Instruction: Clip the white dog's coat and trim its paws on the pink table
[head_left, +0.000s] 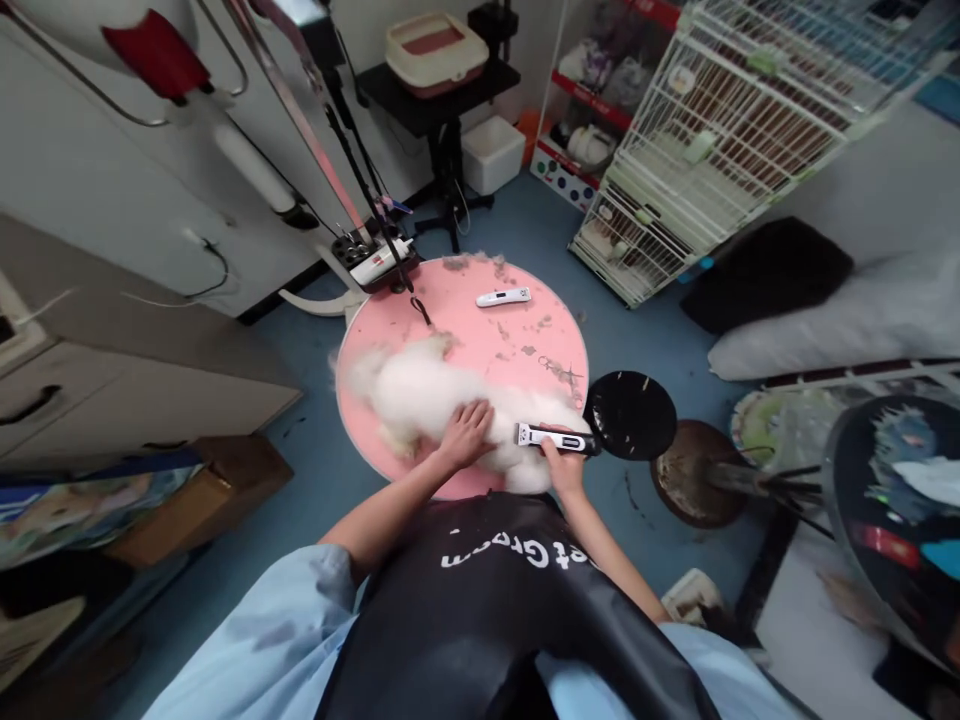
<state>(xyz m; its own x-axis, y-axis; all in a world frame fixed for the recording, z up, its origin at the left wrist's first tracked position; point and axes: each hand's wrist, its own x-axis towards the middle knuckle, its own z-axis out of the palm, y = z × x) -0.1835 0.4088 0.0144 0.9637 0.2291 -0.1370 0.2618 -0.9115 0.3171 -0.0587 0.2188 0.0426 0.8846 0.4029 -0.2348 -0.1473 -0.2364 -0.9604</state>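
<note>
Pink round table, with a white dog lying along its near edge.
My left hand lies on the dog, fingers spread flat in the fur. My right hand is closed around a clipper, its tip at the fur by the near right edge. A second clipper lies near the far edge, among fur clumps.

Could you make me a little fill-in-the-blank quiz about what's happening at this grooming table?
1. The dog lies on a round table with a ____ top.
2. The left hand rests flat on the ____.
3. The right hand holds a clipper against the dog's ____ fur.

Missing words: pink; dog; white.
</note>
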